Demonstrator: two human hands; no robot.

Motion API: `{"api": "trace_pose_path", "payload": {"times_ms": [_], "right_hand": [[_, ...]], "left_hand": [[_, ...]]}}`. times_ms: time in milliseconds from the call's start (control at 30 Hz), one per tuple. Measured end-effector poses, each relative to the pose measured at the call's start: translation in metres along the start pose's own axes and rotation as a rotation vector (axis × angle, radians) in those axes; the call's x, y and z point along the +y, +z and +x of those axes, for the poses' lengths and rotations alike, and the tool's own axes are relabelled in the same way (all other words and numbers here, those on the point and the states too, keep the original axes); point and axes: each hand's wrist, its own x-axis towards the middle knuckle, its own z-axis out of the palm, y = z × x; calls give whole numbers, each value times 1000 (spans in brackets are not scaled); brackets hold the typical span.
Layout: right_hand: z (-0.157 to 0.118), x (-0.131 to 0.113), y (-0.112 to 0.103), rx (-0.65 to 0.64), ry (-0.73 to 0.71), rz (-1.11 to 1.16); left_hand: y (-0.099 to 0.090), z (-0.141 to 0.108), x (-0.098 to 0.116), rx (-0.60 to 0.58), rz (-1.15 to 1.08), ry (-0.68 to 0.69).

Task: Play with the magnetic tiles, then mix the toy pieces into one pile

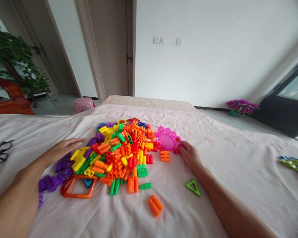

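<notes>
On the pale pink bedsheet, the right hand pinches what seems the lower edge of a pink paw-shaped plastic piece. The left hand lies flat, fingers spread, against the heap of bright plastic tube blocks.

black glasses, pink stool, purple flowers, leafy plant

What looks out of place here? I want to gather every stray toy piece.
A few pieces lie apart from the heap of plastic tubes: an orange block, a green triangle near the right hand, and green sticks far right. A pair of glasses lies at the far left.
</notes>
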Motion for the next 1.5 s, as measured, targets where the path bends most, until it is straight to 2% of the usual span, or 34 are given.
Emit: {"api": "trace_pose_path", "payload": {"times_ms": [200,367,567,733,867,967,1033,1100,1167,1233,1300,1400,1500], "right_hand": [[2,2,1,2,-3,-16],[3,5,2,4,-16,-28],[3,5,2,3,-7,-30],[4,4,3,-5,-4,-31],[2,3,1,3,6,12],[0,2,0,17,23,61],[-1,3,0,23,35,117],[-1,5,1,19,42,183],[-1,7,2,19,46,225],[0,8,4,31,55,245],[0,8,4,45,74,273],[-1,7,3,47,110,342],[-2,6,2,48,148,402]], "left_hand": [[25,-1,19,-2,-188,-30],[47,16,38,64,-32,92],[68,26,61,108,-84,210],[87,38,82,171,-97,211],[88,48,97,101,-31,245],[70,46,91,-1,42,294],[52,41,74,-31,67,298],[37,35,48,21,80,271],[30,34,21,120,60,195],[33,39,4,187,-9,157],[47,49,2,243,-61,140],[74,67,23,293,-92,144],[93,74,51,236,-187,197]]}}
